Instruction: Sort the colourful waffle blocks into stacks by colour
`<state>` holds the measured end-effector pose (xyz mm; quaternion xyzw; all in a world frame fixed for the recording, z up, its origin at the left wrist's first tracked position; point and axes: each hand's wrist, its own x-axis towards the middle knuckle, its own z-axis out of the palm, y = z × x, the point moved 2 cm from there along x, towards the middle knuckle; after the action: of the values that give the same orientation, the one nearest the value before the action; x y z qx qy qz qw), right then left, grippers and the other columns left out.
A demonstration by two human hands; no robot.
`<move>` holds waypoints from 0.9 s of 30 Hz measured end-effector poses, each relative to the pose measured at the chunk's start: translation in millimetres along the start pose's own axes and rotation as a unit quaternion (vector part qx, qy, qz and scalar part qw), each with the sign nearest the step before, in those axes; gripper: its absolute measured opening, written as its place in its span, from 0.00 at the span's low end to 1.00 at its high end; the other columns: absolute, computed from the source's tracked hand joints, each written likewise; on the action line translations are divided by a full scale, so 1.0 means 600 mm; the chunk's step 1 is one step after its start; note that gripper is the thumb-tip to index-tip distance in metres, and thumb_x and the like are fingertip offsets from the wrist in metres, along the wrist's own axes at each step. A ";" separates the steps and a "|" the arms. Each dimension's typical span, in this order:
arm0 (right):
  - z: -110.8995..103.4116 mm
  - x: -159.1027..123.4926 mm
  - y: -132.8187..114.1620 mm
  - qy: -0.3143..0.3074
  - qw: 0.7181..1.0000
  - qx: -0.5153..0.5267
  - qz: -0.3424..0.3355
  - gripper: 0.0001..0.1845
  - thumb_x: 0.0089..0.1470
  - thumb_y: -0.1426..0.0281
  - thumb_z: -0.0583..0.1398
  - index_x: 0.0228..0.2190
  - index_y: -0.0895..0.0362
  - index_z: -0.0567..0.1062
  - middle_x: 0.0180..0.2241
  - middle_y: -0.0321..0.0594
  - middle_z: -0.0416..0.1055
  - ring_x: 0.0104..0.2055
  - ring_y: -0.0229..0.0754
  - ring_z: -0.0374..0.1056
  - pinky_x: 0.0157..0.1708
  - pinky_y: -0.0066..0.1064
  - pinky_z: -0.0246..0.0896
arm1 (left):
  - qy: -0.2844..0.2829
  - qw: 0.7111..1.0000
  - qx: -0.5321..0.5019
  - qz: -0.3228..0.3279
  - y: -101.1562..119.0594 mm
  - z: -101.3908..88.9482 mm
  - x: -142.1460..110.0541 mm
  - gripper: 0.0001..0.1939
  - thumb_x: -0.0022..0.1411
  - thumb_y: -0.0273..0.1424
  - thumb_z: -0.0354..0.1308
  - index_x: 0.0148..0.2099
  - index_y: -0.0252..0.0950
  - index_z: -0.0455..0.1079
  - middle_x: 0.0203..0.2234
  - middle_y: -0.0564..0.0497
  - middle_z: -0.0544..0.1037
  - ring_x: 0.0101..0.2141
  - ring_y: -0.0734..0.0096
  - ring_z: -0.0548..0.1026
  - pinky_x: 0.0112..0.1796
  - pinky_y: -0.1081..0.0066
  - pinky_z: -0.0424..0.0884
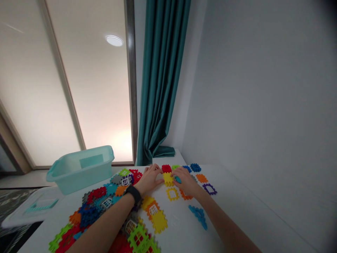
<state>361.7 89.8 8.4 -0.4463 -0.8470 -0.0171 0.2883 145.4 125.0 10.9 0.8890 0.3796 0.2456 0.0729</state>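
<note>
Between my two hands lies a yellow toothed building tile [168, 179] on the white table. My left hand [150, 178], with a black watch on its wrist, has thumb and fingertips at the tile's left side. From the right, my right hand [185, 180] curls its fingers against the same tile's right edge. A red tile [166, 168] sits directly behind the yellow one, touching or very close. Beneath my right fingers a blue piece [178, 179] is partly hidden. A yellow window-frame tile [172, 194] lies just in front.
A heap of mixed tiles [92, 211] spreads across the left. Behind it stand a teal tub [81, 172] and its clear lid [34, 203]. Rightward lie an orange tile [202, 178], a purple frame tile [210, 189] and a blue triangular piece [198, 216]. A wall [263, 123] borders the right.
</note>
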 end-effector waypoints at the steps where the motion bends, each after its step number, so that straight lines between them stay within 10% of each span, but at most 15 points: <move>1: 0.003 0.002 0.006 -0.004 1.000 -0.002 0.002 0.13 0.50 0.80 0.65 0.37 0.54 0.75 0.42 0.39 0.76 0.50 0.48 0.69 0.55 0.46 0.60 | -0.003 1.000 -0.001 -0.002 -0.002 0.006 0.006 0.13 0.62 0.35 0.64 0.48 0.40 0.74 0.48 0.48 0.71 0.51 0.56 0.71 0.51 0.58 0.66; 27: 0.012 0.010 0.030 -0.114 0.992 0.013 0.048 0.12 0.50 0.79 0.64 0.37 0.54 0.78 0.42 0.40 0.77 0.52 0.49 0.68 0.56 0.44 0.58 | -0.069 0.997 -0.008 -0.030 -0.013 0.041 0.016 0.15 0.61 0.37 0.62 0.49 0.40 0.73 0.50 0.45 0.73 0.53 0.53 0.68 0.53 0.55 0.64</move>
<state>369.5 107.2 1.4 -0.4814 -0.8522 0.0586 0.1961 158.4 138.9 -9.3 0.8915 0.3980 0.1845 0.1130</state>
